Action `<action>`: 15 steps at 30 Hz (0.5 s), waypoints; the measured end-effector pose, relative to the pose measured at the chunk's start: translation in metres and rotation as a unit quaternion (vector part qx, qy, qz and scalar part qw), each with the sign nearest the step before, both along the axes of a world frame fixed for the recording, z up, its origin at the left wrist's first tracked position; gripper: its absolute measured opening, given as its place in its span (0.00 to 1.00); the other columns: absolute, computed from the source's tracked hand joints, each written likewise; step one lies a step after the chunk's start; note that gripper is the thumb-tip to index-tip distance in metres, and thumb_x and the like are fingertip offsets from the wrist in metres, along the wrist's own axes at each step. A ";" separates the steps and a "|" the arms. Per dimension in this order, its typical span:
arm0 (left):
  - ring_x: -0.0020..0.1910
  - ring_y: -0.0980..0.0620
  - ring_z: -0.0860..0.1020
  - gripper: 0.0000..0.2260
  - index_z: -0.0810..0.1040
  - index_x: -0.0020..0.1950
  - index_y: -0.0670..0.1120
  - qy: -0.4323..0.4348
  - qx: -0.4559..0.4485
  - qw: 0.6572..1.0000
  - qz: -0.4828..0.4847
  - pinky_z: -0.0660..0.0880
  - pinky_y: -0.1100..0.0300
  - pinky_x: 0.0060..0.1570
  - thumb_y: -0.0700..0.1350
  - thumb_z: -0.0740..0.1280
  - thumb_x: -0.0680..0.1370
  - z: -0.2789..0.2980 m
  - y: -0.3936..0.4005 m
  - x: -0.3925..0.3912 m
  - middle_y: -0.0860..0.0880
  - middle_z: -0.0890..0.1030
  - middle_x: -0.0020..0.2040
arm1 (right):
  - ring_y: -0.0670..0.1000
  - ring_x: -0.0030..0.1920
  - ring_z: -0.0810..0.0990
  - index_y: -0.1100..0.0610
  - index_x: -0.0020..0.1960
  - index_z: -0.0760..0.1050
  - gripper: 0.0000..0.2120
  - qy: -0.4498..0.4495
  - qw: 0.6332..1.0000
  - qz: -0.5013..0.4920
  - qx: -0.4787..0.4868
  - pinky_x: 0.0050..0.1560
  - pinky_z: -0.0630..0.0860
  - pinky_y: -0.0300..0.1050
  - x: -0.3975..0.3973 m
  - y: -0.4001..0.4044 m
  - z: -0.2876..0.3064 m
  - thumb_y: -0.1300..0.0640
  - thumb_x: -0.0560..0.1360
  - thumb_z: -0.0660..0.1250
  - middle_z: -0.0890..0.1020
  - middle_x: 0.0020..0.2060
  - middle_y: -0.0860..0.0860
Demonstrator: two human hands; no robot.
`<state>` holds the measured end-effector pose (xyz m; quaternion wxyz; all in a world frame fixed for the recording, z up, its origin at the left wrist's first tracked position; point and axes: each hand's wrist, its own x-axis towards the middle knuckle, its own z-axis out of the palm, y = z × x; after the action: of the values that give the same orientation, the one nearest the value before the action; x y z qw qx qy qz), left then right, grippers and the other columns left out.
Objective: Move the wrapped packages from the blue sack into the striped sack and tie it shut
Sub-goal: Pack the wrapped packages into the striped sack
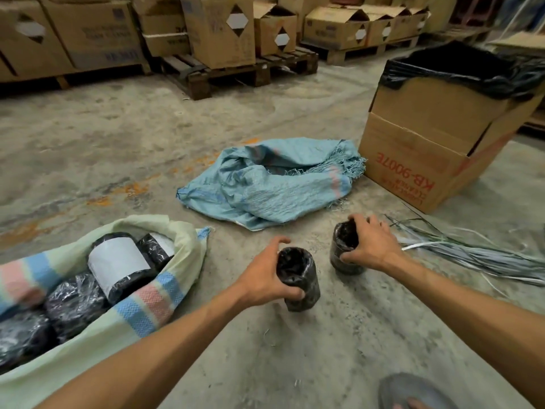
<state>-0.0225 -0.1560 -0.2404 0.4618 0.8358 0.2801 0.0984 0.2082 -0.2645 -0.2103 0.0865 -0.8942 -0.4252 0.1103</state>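
Observation:
The blue sack lies crumpled and flat on the concrete floor in the middle. At the lower left the striped sack lies open, with several black wrapped packages inside, some with white labels. My left hand grips a black wrapped package held just above the floor. My right hand grips a second black package standing upright on the floor to the right of the first.
A cardboard box lined with a black bag stands at the right, behind the blue sack. Loose plastic strings lie on the floor at the right. Pallets with cartons line the back. My sandalled foot shows at the bottom right.

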 end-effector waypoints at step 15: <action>0.42 0.55 0.84 0.37 0.68 0.68 0.51 -0.263 -0.145 0.922 0.243 0.78 0.64 0.40 0.42 0.81 0.63 0.103 0.058 -0.097 0.49 0.83 0.46 | 0.49 0.52 0.78 0.47 0.66 0.64 0.41 0.230 0.867 0.166 0.410 0.55 0.74 0.40 -0.103 0.094 0.092 0.53 0.59 0.80 0.76 0.52 0.44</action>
<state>-0.1200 -0.0982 -0.1376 0.5968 0.6099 0.3544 0.3825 0.1052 -0.1706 -0.1187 0.5212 -0.6435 -0.5424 0.1418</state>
